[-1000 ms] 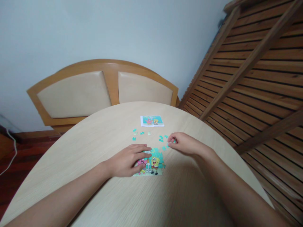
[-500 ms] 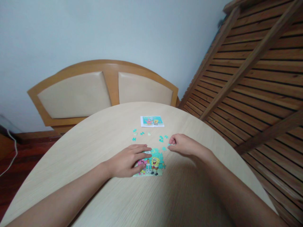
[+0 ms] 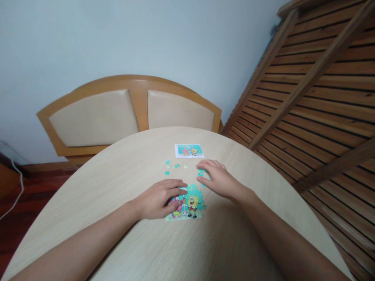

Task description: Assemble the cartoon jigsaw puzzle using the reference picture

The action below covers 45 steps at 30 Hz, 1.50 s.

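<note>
A partly joined cartoon jigsaw puzzle (image 3: 193,201) lies flat on the round table. My left hand (image 3: 164,199) rests over its left side with the fingers spread, covering part of the picture. Beyond the puzzle's upper right, my right hand (image 3: 218,179) is open, thumb and fingers apart around a turquoise puzzle piece (image 3: 200,172) on the tabletop. Other pieces near that hand are partly hidden by it. Several loose pieces, among them a turquoise piece (image 3: 166,173) and a pale piece (image 3: 185,166), lie behind the left hand.
A small picture card (image 3: 189,151) of the same cartoon lies farther back on the table (image 3: 140,148). Behind the table stands a wooden headboard (image 3: 139,105) with cream panels against the wall. Slatted wood (image 3: 307,117) leans at the right; a white cable (image 3: 21,183) hangs at the left.
My right hand has moved left and opened from a pinch, coming over the right-hand loose pieces. My left hand has stayed on the puzzle. The view has shifted very slightly.
</note>
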{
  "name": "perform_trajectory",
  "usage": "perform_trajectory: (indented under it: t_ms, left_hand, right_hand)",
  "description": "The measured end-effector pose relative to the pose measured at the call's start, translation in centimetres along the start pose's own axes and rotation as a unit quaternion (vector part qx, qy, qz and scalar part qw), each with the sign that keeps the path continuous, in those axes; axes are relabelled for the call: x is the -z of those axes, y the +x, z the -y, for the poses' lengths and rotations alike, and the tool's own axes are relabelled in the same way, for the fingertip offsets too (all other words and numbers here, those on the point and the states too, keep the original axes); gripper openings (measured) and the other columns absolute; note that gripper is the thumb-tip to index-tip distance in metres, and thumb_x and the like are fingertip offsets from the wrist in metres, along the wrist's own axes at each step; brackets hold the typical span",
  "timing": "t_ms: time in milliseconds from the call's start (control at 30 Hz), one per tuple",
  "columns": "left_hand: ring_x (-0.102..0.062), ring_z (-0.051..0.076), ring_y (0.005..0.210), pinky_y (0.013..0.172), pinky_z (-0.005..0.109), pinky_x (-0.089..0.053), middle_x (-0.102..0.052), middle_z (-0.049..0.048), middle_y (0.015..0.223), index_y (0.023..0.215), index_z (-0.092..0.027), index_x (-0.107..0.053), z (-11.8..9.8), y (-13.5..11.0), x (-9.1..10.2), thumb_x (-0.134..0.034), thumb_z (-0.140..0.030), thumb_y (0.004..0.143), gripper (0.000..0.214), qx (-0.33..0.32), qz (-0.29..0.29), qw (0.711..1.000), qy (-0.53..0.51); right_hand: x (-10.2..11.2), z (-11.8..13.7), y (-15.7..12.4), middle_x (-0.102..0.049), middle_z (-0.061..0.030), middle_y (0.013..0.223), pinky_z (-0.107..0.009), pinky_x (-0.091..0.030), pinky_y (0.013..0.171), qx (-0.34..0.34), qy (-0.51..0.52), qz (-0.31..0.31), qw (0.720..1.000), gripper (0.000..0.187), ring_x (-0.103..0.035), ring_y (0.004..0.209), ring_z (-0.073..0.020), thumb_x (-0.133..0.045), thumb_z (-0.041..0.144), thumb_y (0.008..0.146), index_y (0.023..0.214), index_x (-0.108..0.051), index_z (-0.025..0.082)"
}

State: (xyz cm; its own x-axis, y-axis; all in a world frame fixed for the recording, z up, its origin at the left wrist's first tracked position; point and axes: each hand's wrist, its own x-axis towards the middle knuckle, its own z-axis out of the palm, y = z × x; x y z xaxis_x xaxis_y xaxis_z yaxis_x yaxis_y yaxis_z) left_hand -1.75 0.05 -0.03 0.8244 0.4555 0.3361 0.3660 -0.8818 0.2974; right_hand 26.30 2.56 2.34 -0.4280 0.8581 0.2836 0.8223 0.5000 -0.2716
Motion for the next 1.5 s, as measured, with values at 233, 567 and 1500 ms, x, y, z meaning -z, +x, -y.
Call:
perform_trajectory:
  t_ms: [233,567,1500]
  left_hand:
    - [-0.055,0.024,0.13,0.112,0.041,-0.045,-0.06,0.0091,0.139,0.125,-0.021,-0.064,-0.3,0.1,0.1,-0.055,-0.03,0.097,0.032,0.001,-0.004,1.0,0.002]
    - [-0.063,0.027,0.102,0.092,0.046,-0.051,-0.068,0.0087,0.108,0.105,-0.019,-0.063,2.9,0.1,0.1,-0.051,-0.025,0.09,0.02,0.295,-0.175,0.938,0.059]
    - [-0.058,0.028,0.104,0.097,0.047,-0.047,-0.064,0.01,0.11,0.095,-0.019,-0.063,4.2,-0.6,-0.1,-0.052,-0.027,0.092,0.013,0.239,-0.151,0.958,0.046]
  right_hand:
    - [-2.1,0.7,-0.2,-0.042,-0.0025,0.158,-0.05,-0.028,0.118,0.03,0.001,0.063,0.998,0.047,-0.033,0.146,-0.027,-0.034,0.038,0.105,0.149,-0.048,0.029]
    - [-2.7,-2.2,-0.3,-0.052,-0.0067,0.15,-0.053,-0.03,0.115,-0.029,-0.02,0.012,0.999,0.043,-0.041,0.142,-0.0287,-0.037,0.031,0.102,0.14,-0.057,0.026]
    - [-1.5,-7.5,-0.3,-0.072,-0.0107,0.115,-0.041,-0.047,0.102,-0.176,0.12,-0.131,0.968,0.03,-0.065,0.11,-0.0237,-0.044,0.03,0.096,0.109,-0.068,0.018]
